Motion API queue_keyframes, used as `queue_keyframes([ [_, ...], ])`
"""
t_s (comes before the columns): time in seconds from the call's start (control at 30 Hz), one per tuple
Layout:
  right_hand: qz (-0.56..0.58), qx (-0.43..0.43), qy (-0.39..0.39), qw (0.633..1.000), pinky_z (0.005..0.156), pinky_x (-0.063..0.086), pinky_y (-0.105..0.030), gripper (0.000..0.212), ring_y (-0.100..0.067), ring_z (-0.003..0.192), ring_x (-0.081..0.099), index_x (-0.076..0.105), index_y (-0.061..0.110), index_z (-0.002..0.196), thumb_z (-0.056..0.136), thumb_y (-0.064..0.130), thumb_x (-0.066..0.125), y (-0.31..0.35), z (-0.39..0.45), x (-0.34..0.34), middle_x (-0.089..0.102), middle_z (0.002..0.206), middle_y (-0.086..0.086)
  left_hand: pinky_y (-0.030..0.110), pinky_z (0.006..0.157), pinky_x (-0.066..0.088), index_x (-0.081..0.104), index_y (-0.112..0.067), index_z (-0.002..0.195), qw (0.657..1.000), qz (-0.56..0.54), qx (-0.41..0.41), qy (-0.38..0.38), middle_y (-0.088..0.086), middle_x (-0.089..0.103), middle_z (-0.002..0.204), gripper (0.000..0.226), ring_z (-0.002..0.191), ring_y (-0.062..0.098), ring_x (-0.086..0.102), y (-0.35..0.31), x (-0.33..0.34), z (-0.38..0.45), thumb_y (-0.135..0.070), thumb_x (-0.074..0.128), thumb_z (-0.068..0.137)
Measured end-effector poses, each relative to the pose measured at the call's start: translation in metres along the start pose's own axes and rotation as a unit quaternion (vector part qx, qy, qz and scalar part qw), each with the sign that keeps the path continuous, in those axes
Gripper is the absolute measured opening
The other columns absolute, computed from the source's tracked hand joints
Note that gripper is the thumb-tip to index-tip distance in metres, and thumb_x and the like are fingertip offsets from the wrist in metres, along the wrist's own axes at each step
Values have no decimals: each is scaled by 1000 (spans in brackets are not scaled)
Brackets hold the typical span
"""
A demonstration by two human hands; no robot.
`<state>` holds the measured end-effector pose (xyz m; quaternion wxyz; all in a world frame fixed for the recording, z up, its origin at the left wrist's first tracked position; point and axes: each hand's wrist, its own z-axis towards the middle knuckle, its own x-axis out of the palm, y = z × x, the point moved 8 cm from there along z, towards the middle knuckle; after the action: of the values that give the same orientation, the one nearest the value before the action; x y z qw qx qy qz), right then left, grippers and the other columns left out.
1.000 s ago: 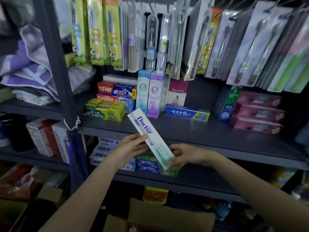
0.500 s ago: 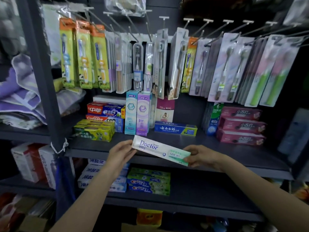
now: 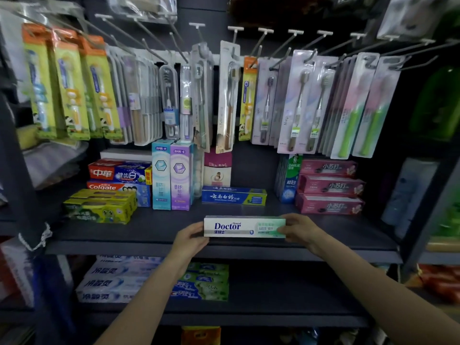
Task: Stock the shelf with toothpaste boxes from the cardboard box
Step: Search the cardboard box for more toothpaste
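Note:
A white and green "Doctor" toothpaste box [image 3: 242, 226] lies level and lengthwise over the front part of the dark shelf [image 3: 139, 227]. My left hand [image 3: 190, 239] grips its left end and my right hand [image 3: 300, 230] grips its right end. Whether the box rests on the shelf or hovers just above it cannot be told. The cardboard box is out of view.
Behind the box lies a blue toothpaste box [image 3: 234, 195]. Upright blue and purple boxes [image 3: 171, 175] stand left of it, with Colgate stacks [image 3: 119, 180] and yellow boxes [image 3: 99, 207] further left. Pink boxes [image 3: 329, 186] are stacked at the right. Toothbrush packs [image 3: 224, 95] hang above. A lower shelf holds more boxes [image 3: 199, 282].
Both hands have lifted the Doctor box from a tilt below the shelf edge, turned it level and brought it forward over the shelf. The view has tilted upward.

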<state>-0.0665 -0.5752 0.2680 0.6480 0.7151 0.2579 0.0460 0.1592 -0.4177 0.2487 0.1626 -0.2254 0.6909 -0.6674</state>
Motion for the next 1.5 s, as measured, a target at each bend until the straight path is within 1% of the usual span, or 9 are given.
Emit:
queue_keyframes([
  [0.3,-15,27,-71,997,48,50,-14,43,-24,91,55,50,-1,126,84,-11,58,-26,21,-42,54,105,-13,31,103,37,50,-14,130,980,188,5,58,3,51,134,50,123,20,46,5,45,30,11,44,87],
  [0.47,-259,-42,-65,963,93,43,-26,61,-27,115,54,41,9,137,82,7,67,-9,26,-51,54,128,-13,24,90,40,45,-14,131,977,207,41,37,1,54,122,51,108,16,53,-1,63,35,11,42,87],
  [0.53,-383,-97,-38,918,94,37,-22,58,-24,119,52,45,13,135,82,14,67,3,19,-40,54,130,-9,25,90,41,46,-13,131,968,239,77,-7,5,52,120,50,106,19,56,-5,66,30,9,43,86],
  [0.77,-409,-178,181,876,53,40,-8,21,5,48,57,63,21,90,75,22,77,-4,-46,-16,60,56,24,13,67,47,56,-22,96,918,217,299,-144,-6,58,91,20,81,5,57,10,17,-59,-6,50,85],
  [0.9,-376,-94,244,889,53,47,-14,22,0,49,62,62,15,92,78,21,76,-74,-46,-10,66,64,12,11,68,44,51,-29,95,938,298,168,-62,-9,60,90,29,89,12,61,68,27,-55,0,52,88],
  [1.03,-418,-22,179,890,54,45,-8,35,6,45,58,58,8,109,82,25,72,-148,-7,-29,58,43,18,15,69,48,40,-24,134,932,347,-55,87,1,55,126,43,115,18,55,134,55,-36,-6,46,94],
  [1.17,-440,10,140,887,60,50,-15,40,3,50,60,55,3,121,86,20,67,-182,32,-36,68,81,-7,30,90,47,34,-18,140,899,422,-76,84,8,49,133,48,118,19,51,149,63,-28,-10,45,95],
  [1.3,-494,25,147,857,82,50,-30,41,-25,94,64,51,10,128,90,21,60,-198,55,-14,61,119,-14,32,89,46,30,-20,142,870,475,-91,98,6,41,139,51,115,22,51,166,65,-19,-16,47,94],
  [1.5,-521,46,140,841,88,46,-31,49,-30,114,55,42,8,139,93,20,55,-214,77,6,53,130,-15,30,105,33,23,-22,146,865,474,-125,112,0,21,153,61,138,22,26,187,59,-12,-17,51,92],
])
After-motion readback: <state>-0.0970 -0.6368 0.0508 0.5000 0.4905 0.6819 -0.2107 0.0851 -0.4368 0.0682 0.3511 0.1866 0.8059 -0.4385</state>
